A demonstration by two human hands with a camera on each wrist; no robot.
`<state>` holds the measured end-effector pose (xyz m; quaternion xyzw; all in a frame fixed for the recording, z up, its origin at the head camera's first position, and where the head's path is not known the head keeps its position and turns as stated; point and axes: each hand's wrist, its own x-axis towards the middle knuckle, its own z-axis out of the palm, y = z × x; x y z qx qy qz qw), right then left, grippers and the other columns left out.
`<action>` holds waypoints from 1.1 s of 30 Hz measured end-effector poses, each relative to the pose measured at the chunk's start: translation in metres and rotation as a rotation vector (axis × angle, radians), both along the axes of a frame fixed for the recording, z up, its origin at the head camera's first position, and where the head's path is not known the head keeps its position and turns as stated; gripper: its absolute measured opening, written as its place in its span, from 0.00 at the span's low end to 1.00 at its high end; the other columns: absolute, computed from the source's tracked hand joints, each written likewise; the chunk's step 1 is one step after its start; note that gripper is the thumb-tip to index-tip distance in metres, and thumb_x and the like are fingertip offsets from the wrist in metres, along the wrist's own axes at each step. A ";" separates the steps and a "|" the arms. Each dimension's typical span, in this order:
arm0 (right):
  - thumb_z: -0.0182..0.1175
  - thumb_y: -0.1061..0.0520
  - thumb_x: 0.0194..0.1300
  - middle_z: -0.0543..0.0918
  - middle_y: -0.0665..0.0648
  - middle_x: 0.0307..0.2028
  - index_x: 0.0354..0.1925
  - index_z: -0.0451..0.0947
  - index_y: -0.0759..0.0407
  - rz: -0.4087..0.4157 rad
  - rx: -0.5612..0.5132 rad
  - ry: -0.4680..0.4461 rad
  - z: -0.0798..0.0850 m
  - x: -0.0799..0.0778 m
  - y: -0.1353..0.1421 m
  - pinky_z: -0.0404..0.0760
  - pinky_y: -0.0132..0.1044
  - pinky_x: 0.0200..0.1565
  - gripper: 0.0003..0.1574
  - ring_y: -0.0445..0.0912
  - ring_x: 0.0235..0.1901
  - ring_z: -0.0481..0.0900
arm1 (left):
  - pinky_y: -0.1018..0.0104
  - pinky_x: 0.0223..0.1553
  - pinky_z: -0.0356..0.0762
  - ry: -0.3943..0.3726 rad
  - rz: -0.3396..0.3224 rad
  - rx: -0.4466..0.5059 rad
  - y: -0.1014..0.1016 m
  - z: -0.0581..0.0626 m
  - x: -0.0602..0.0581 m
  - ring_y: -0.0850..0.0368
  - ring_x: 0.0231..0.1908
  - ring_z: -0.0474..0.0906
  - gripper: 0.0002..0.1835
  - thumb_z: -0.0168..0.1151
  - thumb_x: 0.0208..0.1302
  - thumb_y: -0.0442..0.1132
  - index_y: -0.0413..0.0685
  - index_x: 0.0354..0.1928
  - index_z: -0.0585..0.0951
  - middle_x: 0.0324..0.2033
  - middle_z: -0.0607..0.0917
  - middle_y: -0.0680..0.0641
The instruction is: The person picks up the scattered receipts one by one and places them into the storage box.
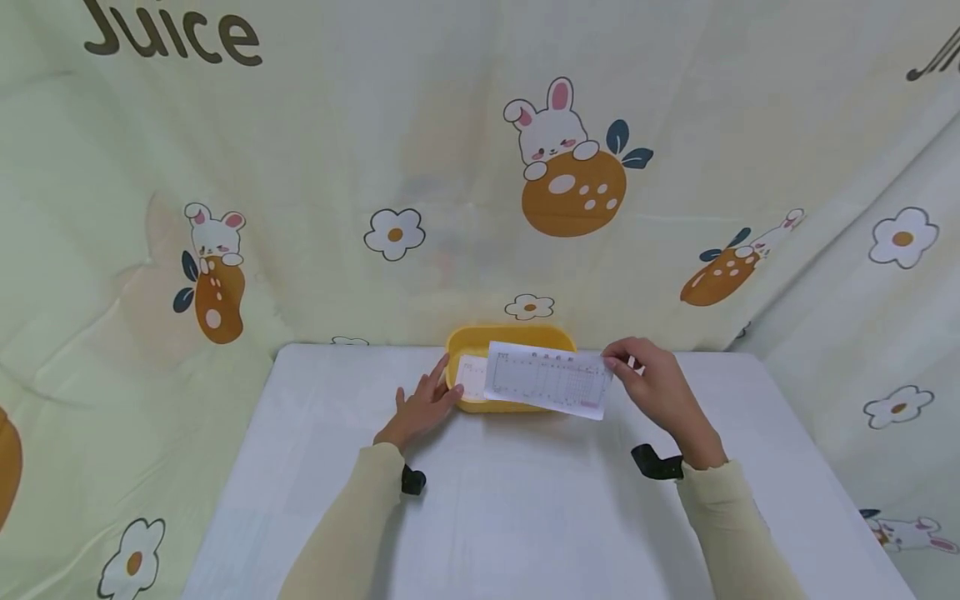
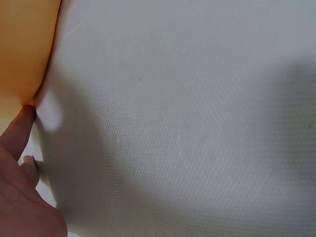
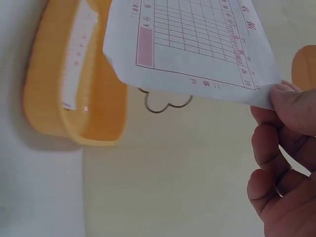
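My right hand point(image 1: 654, 385) pinches the corner of a printed receipt form point(image 1: 550, 379) between thumb and forefinger. In the right wrist view the form point(image 3: 197, 49) shows a ruled grid and red print. It is held above a yellow plastic basket point(image 1: 510, 333) near the table's back edge. Inside the basket lies another slip of paper point(image 1: 471, 377), partly covered by the form in the head view. My left hand point(image 1: 423, 410) rests against the basket's left end with its fingers extended. In the left wrist view a fingertip touches the basket wall point(image 2: 24, 49).
A white-covered table point(image 1: 510, 517) spreads in front of me. Behind it hangs a pale cloth point(image 1: 442, 150) printed with rabbits, oranges and flowers. Another stretch of printed cloth point(image 1: 862, 333) stands along the right side.
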<state>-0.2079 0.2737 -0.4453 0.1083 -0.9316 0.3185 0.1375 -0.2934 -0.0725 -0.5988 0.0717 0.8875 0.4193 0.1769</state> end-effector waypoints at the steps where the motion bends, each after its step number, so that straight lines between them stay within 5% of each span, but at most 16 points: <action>1: 0.62 0.70 0.76 0.84 0.63 0.44 0.51 0.83 0.68 -0.005 -0.002 0.004 0.005 -0.003 0.000 0.77 0.52 0.48 0.08 0.57 0.44 0.77 | 0.36 0.77 0.16 -0.002 -0.001 -0.002 0.000 0.000 0.000 0.40 0.84 0.40 0.43 0.51 0.79 0.67 0.75 0.87 0.46 0.84 0.56 0.47; 8: 0.61 0.67 0.78 0.83 0.63 0.44 0.51 0.83 0.67 -0.011 -0.023 0.046 0.030 -0.019 -0.004 0.75 0.49 0.48 0.08 0.56 0.45 0.75 | 0.36 0.77 0.16 -0.002 -0.003 0.005 -0.002 0.000 -0.001 0.41 0.84 0.40 0.42 0.51 0.80 0.66 0.76 0.87 0.46 0.84 0.58 0.48; 15: 0.60 0.67 0.78 0.83 0.63 0.44 0.51 0.84 0.67 -0.007 -0.044 0.048 0.034 -0.026 -0.013 0.74 0.49 0.48 0.08 0.56 0.46 0.74 | 0.37 0.77 0.16 0.008 -0.008 0.009 -0.003 -0.003 -0.002 0.41 0.84 0.40 0.42 0.51 0.80 0.66 0.77 0.87 0.46 0.83 0.59 0.48; 33: 0.56 0.66 0.81 0.82 0.65 0.45 0.51 0.83 0.67 0.001 -0.027 -0.185 -0.021 -0.085 -0.024 0.77 0.52 0.52 0.09 0.60 0.48 0.74 | 0.37 0.77 0.16 0.003 -0.003 -0.001 -0.003 -0.005 -0.003 0.42 0.84 0.40 0.43 0.50 0.78 0.70 0.78 0.87 0.46 0.82 0.61 0.50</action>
